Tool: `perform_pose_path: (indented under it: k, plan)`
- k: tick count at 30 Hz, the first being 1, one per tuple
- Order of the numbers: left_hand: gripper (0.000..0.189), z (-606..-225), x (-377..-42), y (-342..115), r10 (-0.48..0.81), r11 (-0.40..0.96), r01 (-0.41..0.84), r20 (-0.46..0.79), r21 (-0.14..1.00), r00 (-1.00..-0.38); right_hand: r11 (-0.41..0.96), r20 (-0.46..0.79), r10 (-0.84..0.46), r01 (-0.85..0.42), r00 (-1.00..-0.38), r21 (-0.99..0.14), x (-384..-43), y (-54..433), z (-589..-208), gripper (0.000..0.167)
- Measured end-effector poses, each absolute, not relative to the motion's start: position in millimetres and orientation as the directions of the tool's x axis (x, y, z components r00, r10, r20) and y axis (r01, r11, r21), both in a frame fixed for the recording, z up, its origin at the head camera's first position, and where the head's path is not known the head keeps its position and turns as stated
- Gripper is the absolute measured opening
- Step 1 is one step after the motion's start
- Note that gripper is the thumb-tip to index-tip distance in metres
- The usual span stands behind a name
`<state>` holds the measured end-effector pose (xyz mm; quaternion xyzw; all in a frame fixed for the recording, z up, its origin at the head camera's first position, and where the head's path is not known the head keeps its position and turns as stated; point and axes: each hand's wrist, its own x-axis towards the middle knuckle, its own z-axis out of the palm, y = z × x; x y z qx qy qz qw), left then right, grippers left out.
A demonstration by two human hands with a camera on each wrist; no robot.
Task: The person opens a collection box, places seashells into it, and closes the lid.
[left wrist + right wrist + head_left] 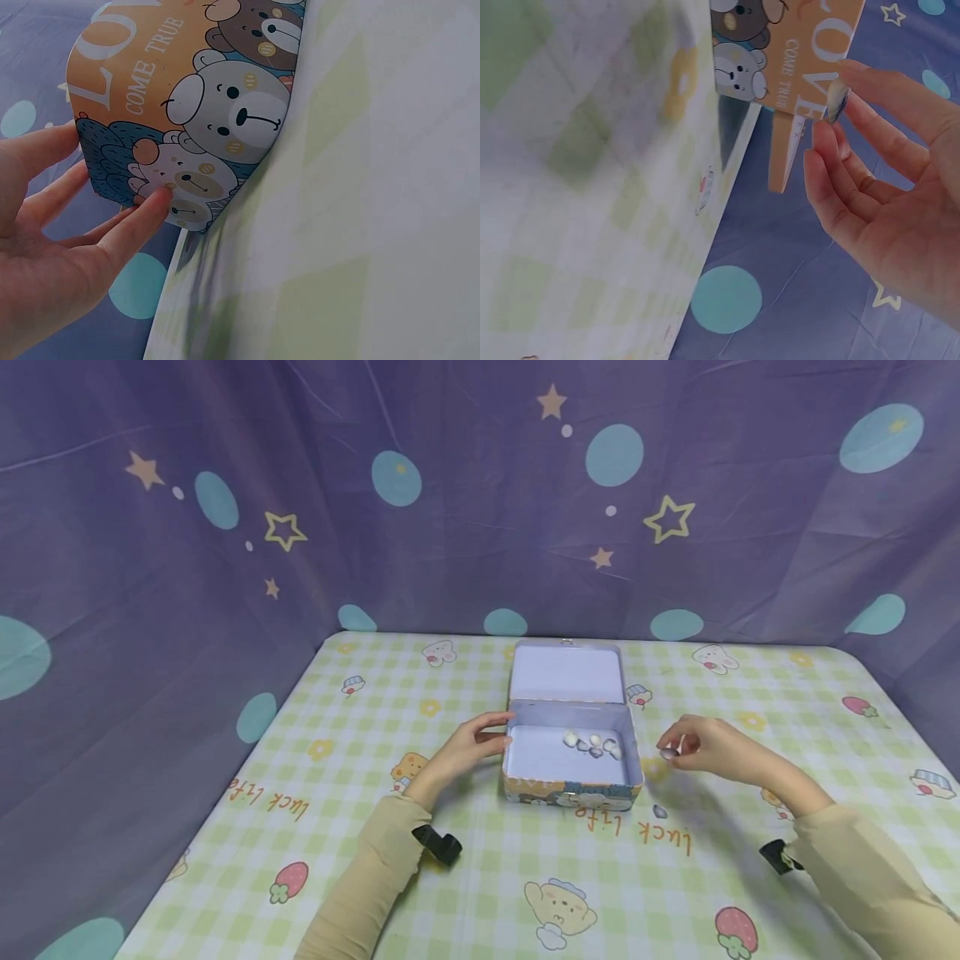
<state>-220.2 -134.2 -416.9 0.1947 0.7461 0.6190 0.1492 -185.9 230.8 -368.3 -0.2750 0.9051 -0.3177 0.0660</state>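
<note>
A tin box [573, 793] with cartoon bears on its sides stands on the table, its lid [567, 673] raised at the back. Several small white and grey seashells [596, 752] lie inside, toward the right. My left hand [465, 752] touches the left side of the tin with extended fingers; in the left wrist view its fingertips [161, 199] rest on the printed wall. To the right of the tin, my right hand [708, 747] pinches one small seashell [837, 100] between thumb and fingers, above the tablecloth. Another grey seashell [659, 811] lies near the tin's front right corner.
A green-and-white checked tablecloth [480, 893] with printed cartoons covers the table. Behind the table and along its left side hangs a purple curtain [480, 552] with stars and blue ovals. The raised lid forms an upright wall behind the tin.
</note>
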Motion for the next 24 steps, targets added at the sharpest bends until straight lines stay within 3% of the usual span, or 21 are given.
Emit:
perform_pose_path:
  k: [24]
  plan:
    - [0.045, -415.6, -219.4, -134.1, 0.470, 0.160, 0.103, 0.015, 0.982, -0.882, 0.608, 0.086, -0.587, -0.509, -0.805, -0.609, -192.4, 191.2, -352.8, 0.017]
